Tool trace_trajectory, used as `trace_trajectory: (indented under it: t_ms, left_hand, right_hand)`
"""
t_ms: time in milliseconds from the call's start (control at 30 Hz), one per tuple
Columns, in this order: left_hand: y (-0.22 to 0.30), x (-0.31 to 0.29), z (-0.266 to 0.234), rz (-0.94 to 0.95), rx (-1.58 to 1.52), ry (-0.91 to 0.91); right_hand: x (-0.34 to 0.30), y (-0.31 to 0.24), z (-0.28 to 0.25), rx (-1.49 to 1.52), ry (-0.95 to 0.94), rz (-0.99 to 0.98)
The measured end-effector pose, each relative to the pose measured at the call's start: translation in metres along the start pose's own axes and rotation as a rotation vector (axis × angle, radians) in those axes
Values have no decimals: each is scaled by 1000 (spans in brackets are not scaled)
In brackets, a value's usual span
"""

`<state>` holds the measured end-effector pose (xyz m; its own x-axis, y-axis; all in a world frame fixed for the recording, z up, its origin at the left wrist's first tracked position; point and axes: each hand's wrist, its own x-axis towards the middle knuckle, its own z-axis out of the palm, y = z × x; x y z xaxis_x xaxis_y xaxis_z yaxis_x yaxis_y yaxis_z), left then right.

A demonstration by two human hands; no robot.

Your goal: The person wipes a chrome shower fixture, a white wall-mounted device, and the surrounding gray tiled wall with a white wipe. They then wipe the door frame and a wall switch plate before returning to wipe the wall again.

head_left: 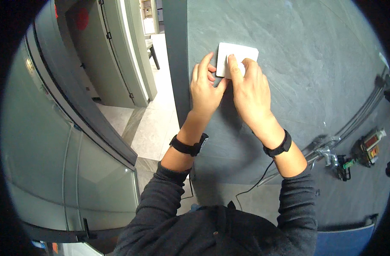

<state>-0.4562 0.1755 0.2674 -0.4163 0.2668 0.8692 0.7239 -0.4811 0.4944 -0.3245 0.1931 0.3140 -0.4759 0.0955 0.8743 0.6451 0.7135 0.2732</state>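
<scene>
A white square wall plate, like a switch plate [223, 51], sits on the dark grey stone-look wall [297, 72] in front of me. My left hand [205, 87] is at its left edge with fingers apart and slightly bent; the fingertips are beside the edge and the thumb points to the lower corner. My right hand [252, 87] lies over the plate's lower right part. Its index finger is laid on the plate's face, and the other fingers curl around something white that blends with the plate, so I cannot make out what it is. Both wrists wear black straps.
Left of the wall edge, a doorway shows a pale tiled floor [154, 123] and a grey door [105, 55]. A glass sliding door [92, 175] stands at near left. On the right are cables [353, 115] and small tools [370, 147]. A thin black cord [254, 187] hangs near my right wrist.
</scene>
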Motion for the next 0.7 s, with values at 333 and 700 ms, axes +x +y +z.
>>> trace_trajectory:
  t_ms: [333,700]
  left_hand:
    - [2,1,0,-44,-45,13]
    - [2,2,-1,-37,-23,22]
  right_hand:
    - [6,21,-21,-62,-30,-93]
    - [40,56,-18,-80,43,-498]
